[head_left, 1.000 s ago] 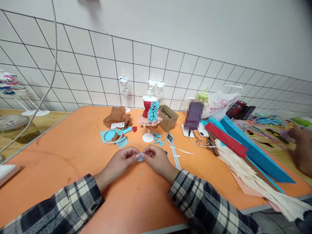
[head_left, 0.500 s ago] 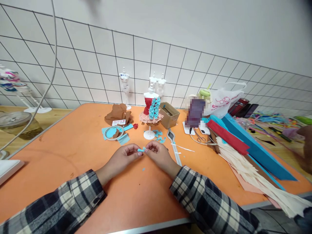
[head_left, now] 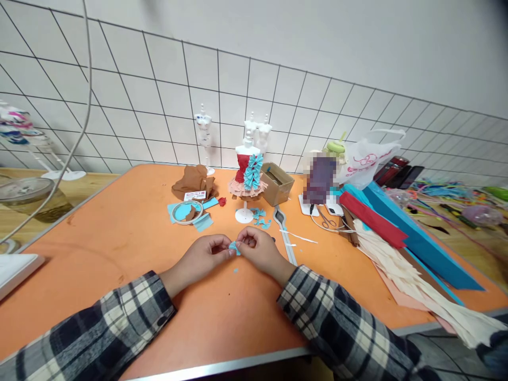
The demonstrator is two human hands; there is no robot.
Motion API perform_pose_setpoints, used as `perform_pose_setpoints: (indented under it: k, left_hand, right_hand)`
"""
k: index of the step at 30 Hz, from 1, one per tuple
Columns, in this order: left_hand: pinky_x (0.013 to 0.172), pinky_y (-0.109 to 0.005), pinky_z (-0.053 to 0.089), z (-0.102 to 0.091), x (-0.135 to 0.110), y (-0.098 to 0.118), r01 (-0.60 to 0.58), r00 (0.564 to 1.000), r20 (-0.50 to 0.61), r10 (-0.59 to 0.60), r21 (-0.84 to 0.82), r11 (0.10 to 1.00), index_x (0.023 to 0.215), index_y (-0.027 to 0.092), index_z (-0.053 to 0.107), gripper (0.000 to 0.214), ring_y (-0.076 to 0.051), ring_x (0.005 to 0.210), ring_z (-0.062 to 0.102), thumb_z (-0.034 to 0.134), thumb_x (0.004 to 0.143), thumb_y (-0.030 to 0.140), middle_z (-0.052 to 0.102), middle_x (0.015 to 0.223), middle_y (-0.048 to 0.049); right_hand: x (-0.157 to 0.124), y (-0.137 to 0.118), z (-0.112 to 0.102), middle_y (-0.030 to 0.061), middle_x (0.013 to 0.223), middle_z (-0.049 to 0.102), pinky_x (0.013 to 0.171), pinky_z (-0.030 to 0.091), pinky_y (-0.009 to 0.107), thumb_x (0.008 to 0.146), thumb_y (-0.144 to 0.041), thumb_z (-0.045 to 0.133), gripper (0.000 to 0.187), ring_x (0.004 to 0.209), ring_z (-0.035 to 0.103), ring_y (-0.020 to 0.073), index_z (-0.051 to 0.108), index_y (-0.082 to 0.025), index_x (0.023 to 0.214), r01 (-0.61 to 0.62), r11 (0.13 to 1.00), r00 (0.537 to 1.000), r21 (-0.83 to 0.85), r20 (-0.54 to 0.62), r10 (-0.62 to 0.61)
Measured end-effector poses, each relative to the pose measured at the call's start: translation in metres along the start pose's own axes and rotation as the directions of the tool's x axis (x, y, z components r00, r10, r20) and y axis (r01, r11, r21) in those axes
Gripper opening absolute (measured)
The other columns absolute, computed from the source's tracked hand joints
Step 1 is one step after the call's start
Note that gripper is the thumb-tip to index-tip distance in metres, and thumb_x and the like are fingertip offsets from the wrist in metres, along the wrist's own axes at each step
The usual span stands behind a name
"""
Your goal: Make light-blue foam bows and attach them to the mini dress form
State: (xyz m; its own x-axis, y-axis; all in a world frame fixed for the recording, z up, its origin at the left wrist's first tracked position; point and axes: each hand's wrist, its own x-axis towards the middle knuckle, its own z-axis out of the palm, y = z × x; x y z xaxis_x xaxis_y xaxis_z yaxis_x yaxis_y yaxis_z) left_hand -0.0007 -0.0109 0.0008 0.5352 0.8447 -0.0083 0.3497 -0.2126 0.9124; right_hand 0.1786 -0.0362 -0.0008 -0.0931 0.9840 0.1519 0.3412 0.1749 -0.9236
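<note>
My left hand [head_left: 204,256] and my right hand [head_left: 260,250] meet over the orange table [head_left: 119,233], both pinching a small blue paper piece [head_left: 234,246] between their fingertips. Just beyond them stands a small white mannequin [head_left: 246,174] on a round base, dressed in red with blue ruffles and a pink skirt. Loose blue paper bits [head_left: 260,216] lie by its base. A tiny blue scrap [head_left: 235,270] lies on the table under my hands.
A tape roll [head_left: 186,211] on blue paper and brown crumpled paper [head_left: 194,182] sit at the back left. A cardboard box [head_left: 280,185], scissors [head_left: 326,219], a white strip tool [head_left: 286,238] and stacked red, blue and cream paper sheets [head_left: 397,238] lie to the right. Bare white mannequins [head_left: 203,132] stand by the wire grid.
Both hands have stayed together on the blue piece, working it slightly between the fingers. Another person's hand at the far right edge has left the view.
</note>
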Motion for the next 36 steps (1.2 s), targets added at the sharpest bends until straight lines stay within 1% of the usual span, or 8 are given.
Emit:
perform_pose_setpoints:
  k: [2,5,8,12,17,21,27,36]
  left_hand:
    - [0.061,-0.024,0.041,-0.0004,0.0004,-0.0008,0.0,1.0,-0.002,0.0,0.004,1.0,0.076,0.015,0.064,0.03,-0.015,0.066,0.053,0.062,0.078,0.045,0.061,0.07,-0.0001]
    - [0.063,-0.024,0.043,-0.0009,0.0003,-0.0021,-0.01,1.0,0.006,0.01,0.012,1.0,0.077,0.014,0.064,0.031,-0.015,0.069,0.055,0.061,0.079,0.046,0.063,0.072,-0.001]
    - [0.064,-0.025,0.043,-0.0015,-0.0005,-0.0015,-0.003,1.0,0.012,0.003,0.02,1.0,0.077,0.014,0.065,0.032,-0.016,0.07,0.055,0.062,0.079,0.047,0.063,0.073,-0.0015]
    - [0.065,-0.025,0.043,-0.0013,-0.001,0.0037,0.026,0.999,0.019,-0.026,-0.011,1.0,0.078,0.015,0.065,0.032,-0.016,0.07,0.056,0.064,0.076,0.047,0.064,0.074,-0.0017]
    - [0.062,-0.024,0.043,-0.0012,-0.0005,0.007,0.036,0.999,0.005,-0.036,-0.06,0.998,0.074,0.016,0.064,0.033,-0.015,0.066,0.055,0.065,0.074,0.048,0.063,0.07,-0.0003]
    - [0.062,-0.024,0.044,-0.0028,-0.0001,0.0064,0.028,1.0,0.001,-0.028,-0.112,0.993,0.072,0.016,0.062,0.034,-0.014,0.066,0.056,0.067,0.073,0.049,0.062,0.069,0.0003]
    - [0.074,-0.029,0.048,-0.0035,-0.0001,0.0075,-0.011,0.999,-0.046,0.005,-0.141,0.99,0.09,0.016,0.063,0.036,-0.02,0.083,0.062,0.071,0.072,0.046,0.066,0.087,-0.0041]
    - [0.065,-0.025,0.044,-0.0014,0.0004,0.0057,-0.013,0.997,-0.076,0.009,-0.064,0.998,0.073,0.015,0.068,0.034,-0.017,0.071,0.058,0.066,0.076,0.049,0.065,0.074,-0.0024]
  right_hand:
    - [0.0,0.0004,0.0001,-0.003,0.071,0.058,0.059,0.041,0.023,0.075,-0.024,0.059,0.006,0.061,0.051,0.0105,0.058,-0.019,0.078,-0.032,0.996,0.999,0.078,0.018,0.031]
    - [-0.0004,0.0007,0.0005,-0.0024,0.072,0.06,0.061,0.042,0.024,0.075,-0.028,0.061,0.012,0.064,0.052,0.0112,0.062,-0.019,0.083,-0.023,0.998,0.999,0.063,0.046,0.02]
    - [-0.0001,0.001,0.0004,-0.0018,0.071,0.061,0.063,0.042,0.024,0.074,-0.028,0.062,0.01,0.065,0.053,0.0118,0.062,-0.019,0.078,-0.012,1.0,0.998,0.023,0.058,0.011]
    - [0.001,0.0004,-0.0015,-0.003,0.068,0.057,0.06,0.041,0.023,0.073,-0.027,0.061,0.01,0.062,0.05,0.0105,0.057,-0.019,0.073,-0.071,0.989,0.996,0.128,0.066,0.063]
    - [0.0003,-0.0021,-0.0023,-0.0021,0.072,0.058,0.062,0.043,0.024,0.074,-0.029,0.061,0.012,0.066,0.053,0.0109,0.057,-0.018,0.078,-0.082,0.974,0.995,0.209,0.078,0.067]
    - [0.0006,-0.004,-0.0039,-0.0009,0.073,0.061,0.061,0.044,0.023,0.074,-0.028,0.063,0.011,0.065,0.053,0.011,0.06,-0.018,0.079,-0.096,0.98,0.993,0.174,0.086,0.082]
    - [0.0023,-0.0028,-0.0035,-0.0022,0.067,0.058,0.058,0.041,0.024,0.074,-0.03,0.061,0.012,0.061,0.05,0.0113,0.058,-0.019,0.074,-0.064,0.981,0.998,0.183,0.014,0.063]
    - [0.0012,0.0024,0.004,-0.0021,0.069,0.056,0.063,0.042,0.026,0.074,-0.034,0.063,0.017,0.064,0.051,0.0118,0.058,-0.018,0.076,-0.079,0.964,0.997,0.254,0.038,0.071]
